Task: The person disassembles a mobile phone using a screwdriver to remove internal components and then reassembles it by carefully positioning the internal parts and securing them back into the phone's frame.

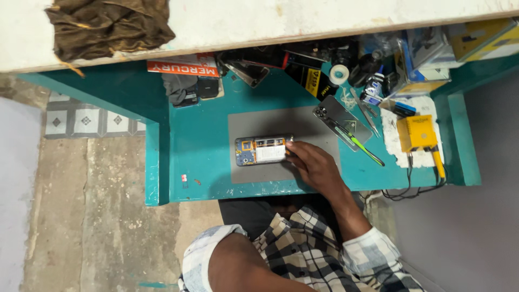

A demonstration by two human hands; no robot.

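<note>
A person's right hand (314, 165) rests fingers on the end of an opened smartphone with exposed blue circuit board (263, 150), lying on the grey mat (243, 121) of a teal table (203, 146); whether they grip it cannot be told. The left hand is hidden behind the forearm.

phone repair workshop: teal bench (205, 162), opened phone (262, 150), tweezers (368, 116).

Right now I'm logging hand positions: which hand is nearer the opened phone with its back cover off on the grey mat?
Right. The right hand touches the opened phone's right end on the grey mat. The left hand is out of view; only the left forearm shows, low and well short of it.
</note>
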